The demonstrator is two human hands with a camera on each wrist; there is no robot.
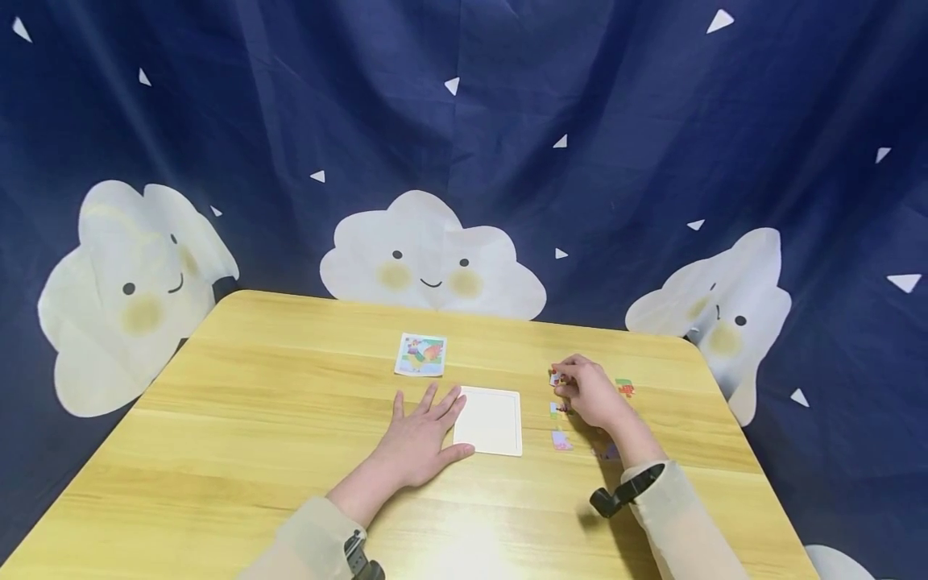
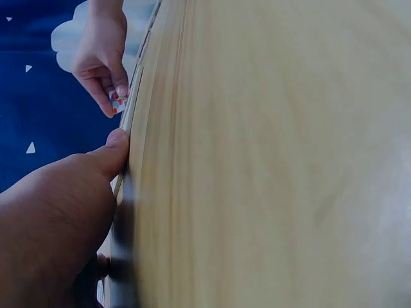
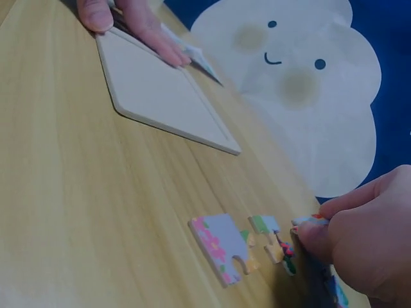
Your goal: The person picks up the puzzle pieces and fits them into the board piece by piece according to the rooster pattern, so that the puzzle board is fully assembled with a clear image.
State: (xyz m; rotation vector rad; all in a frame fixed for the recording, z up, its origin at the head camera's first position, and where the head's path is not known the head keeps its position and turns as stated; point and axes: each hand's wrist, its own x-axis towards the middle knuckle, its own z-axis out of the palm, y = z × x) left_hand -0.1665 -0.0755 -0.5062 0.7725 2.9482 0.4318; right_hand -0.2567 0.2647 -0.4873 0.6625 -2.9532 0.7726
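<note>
My left hand (image 1: pixel 420 439) lies spread on the table, its thumb and fingertips touching the left edge of a white puzzle tray (image 1: pixel 489 421). Between thumb and fingers my right hand (image 1: pixel 590 392) pinches a small jigsaw piece (image 2: pixel 117 102), pale with red spots. Nearer me, beside that hand, lie more jigsaw pieces: a lilac one with pink flowers (image 3: pixel 218 247) and a green and yellow one (image 3: pixel 264 224). Part of the held piece is hidden by the fingers.
A square picture card (image 1: pixel 421 355) with a colourful bird lies behind the tray. A red and green piece (image 1: pixel 626 387) sits right of my right hand, and a purple piece (image 1: pixel 611 452) is partly hidden under the wrist. A blue cloud-patterned curtain (image 1: pixel 507 145) hangs behind the wooden table (image 1: pixel 254 419).
</note>
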